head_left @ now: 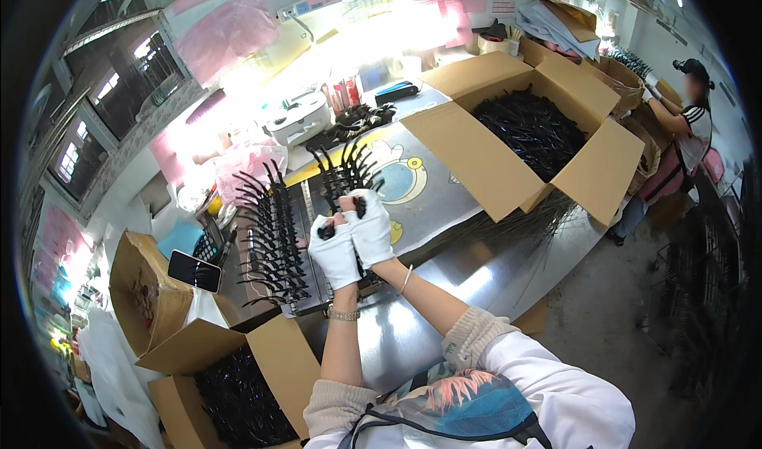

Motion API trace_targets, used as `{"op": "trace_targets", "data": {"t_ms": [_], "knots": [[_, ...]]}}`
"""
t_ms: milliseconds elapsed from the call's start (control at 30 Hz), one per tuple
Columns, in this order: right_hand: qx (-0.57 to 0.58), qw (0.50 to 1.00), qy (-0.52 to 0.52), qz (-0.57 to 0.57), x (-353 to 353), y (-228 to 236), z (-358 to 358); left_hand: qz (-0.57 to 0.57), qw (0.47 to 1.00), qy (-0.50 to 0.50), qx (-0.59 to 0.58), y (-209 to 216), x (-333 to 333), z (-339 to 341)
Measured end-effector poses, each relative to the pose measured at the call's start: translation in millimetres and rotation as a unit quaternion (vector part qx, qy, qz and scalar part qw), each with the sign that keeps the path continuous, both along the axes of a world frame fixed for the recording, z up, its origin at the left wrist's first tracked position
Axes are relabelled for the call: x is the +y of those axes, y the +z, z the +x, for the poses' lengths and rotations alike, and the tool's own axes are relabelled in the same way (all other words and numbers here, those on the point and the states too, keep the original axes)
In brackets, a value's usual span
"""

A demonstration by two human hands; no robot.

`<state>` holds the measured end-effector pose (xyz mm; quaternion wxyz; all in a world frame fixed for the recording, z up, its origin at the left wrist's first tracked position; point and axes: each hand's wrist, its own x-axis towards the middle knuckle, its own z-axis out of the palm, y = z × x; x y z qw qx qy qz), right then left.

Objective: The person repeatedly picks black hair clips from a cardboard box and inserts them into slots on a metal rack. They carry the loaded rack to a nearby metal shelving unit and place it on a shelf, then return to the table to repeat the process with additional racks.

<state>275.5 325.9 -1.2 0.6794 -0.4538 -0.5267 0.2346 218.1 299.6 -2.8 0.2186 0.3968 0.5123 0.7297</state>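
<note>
Over the tabletop (444,290), both gloved hands, left (333,251) and right (370,225), pinch one black clip (343,175), prongs toward twelve o'clock; a rack (274,239) at nine o'clock keeps more clips upright.

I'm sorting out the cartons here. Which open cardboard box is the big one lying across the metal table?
The large box at upper right, flaps spread, full of black clips. The smaller box sits below the table edge, lower left.
</note>
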Motion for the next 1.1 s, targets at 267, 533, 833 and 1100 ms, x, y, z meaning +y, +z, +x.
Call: {"op": "trace_targets", "data": {"t_ms": [267, 533, 833, 1100], "knots": [[0.060, 0.993, 0.014, -0.099, -3.3, -26.8, 23.6, -0.007, 1.000, 0.010, 0.018, -18.3, 12.0, -4.3], [0.215, 0.925, -0.114, -0.292, 17.1, -65.2, 43.7, 0.024, 0.999, -0.008, -0.020, -16.8, 13.3, 5.3], [0.821, 0.295, 0.386, -0.300, -4.1, -50.7, 86.5, 0.021, 0.997, 0.051, -0.052, -9.9, 8.6, -21.7], [-0.438, 0.888, -0.066, 0.120, -49.9, 122.5, 190.8, 0.007, 0.999, 0.015, 0.033, -10.6, 2.8, -24.7]]}}
